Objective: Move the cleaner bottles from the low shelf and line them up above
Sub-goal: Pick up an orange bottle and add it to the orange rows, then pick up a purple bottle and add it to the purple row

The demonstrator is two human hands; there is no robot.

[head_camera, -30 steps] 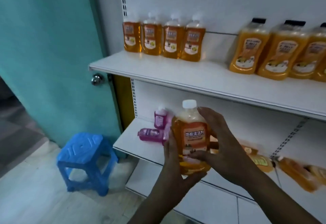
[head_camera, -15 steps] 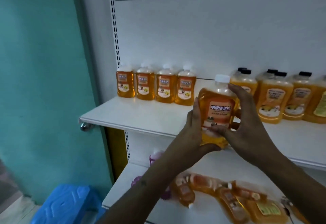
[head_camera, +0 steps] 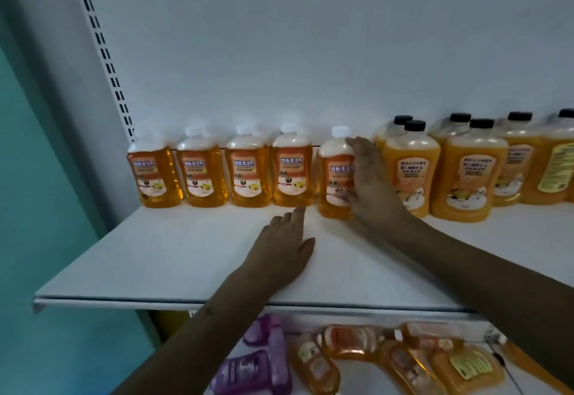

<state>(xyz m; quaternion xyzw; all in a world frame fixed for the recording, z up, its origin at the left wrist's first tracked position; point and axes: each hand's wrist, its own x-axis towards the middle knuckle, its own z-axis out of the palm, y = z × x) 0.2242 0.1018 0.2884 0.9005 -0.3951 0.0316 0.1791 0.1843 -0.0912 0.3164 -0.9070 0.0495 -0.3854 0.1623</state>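
Observation:
An orange cleaner bottle with a white cap stands upright on the upper shelf, fifth in a row after several matching bottles. My right hand lies against this bottle's right side, fingers straight up to the neck and thumb across the label. My left hand hovers flat over the bare shelf in front of the row, fingers straight, holding nothing. On the low shelf below, several orange bottles lie on their sides.
Larger orange bottles with black caps stand close to the right of the placed bottle. Purple bottles lie at the left of the low shelf. A slotted shelf upright and a teal wall bound the left side.
Both hands carried the bottle up from the low shelf and back to the row, where it now stands. My left hand has let go and drawn back over the shelf.

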